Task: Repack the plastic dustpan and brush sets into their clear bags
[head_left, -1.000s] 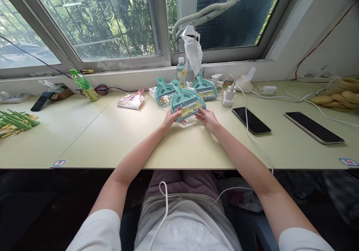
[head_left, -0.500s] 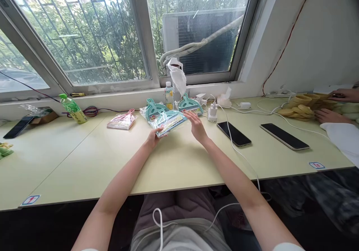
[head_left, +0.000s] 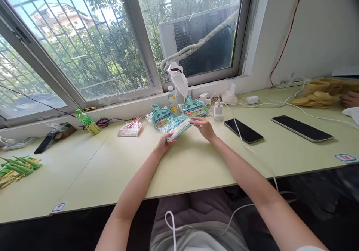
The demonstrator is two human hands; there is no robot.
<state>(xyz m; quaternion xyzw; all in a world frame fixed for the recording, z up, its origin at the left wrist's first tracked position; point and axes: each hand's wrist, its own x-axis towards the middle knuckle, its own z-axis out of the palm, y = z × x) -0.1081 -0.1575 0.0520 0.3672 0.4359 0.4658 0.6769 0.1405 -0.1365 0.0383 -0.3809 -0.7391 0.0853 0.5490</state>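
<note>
Between my hands is a teal dustpan-and-brush set (head_left: 179,127) in clear plastic wrap, tilted above the table. My left hand (head_left: 165,143) grips its lower left corner, thumb on top. At the upper right end, my right hand (head_left: 204,127) pinches the edge with its fingers. Two more wrapped teal sets lie just behind: one dustpan set (head_left: 160,113) to the left, partly covered by the held one, and another dustpan set (head_left: 196,107) to the right. Farther left is a wrapped pink set (head_left: 130,127) with a pink handle.
A green-labelled bottle (head_left: 87,122) lies tilted at the back left, near green items (head_left: 19,167). On the right are a white charger (head_left: 218,111), a cable, a phone (head_left: 243,130) and another phone (head_left: 302,128). A co-worker's hand (head_left: 350,99) is at yellowish pieces (head_left: 315,98).
My right hand has gone from resting open beside the set to holding its right edge. The view has turned left, so everything sits farther right.
</note>
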